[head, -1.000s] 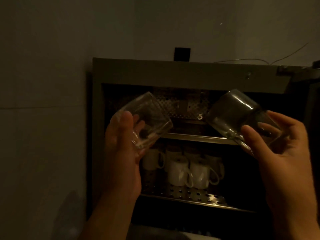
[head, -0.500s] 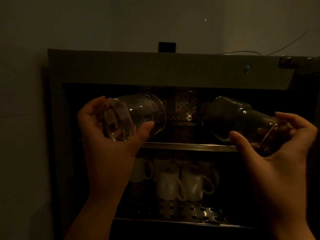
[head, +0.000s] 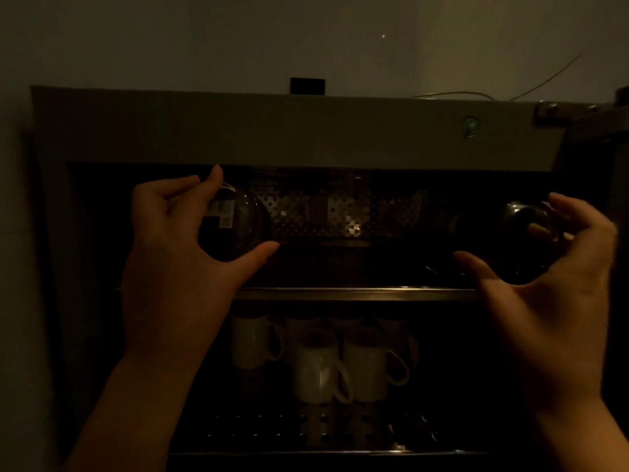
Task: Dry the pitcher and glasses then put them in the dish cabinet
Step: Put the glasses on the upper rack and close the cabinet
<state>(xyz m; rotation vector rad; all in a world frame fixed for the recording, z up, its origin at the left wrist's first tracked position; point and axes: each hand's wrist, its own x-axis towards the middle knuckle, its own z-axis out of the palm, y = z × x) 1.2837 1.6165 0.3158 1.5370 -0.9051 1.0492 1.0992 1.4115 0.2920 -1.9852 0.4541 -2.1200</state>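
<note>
Fingers (head: 177, 189) around two glasses (head: 235, 226)

Clear glossy glasses (head: 235, 223) — perforated shiny metal shelf (head: 340, 434) — glazed white mugs (head: 316, 369).

Two glasses are showing, one (head: 235, 226) at the left and one (head: 524, 240) at the right, and two hands, left (head: 177, 267) and right (head: 551, 301). At least five white mugs (head: 320, 369) are standing below, though the dimness is hiding the back row.

top shelf (head: 357, 294): glass L (head: 235, 226), glass R (head: 524, 240) | mugs (head: 326, 362) below
</note>
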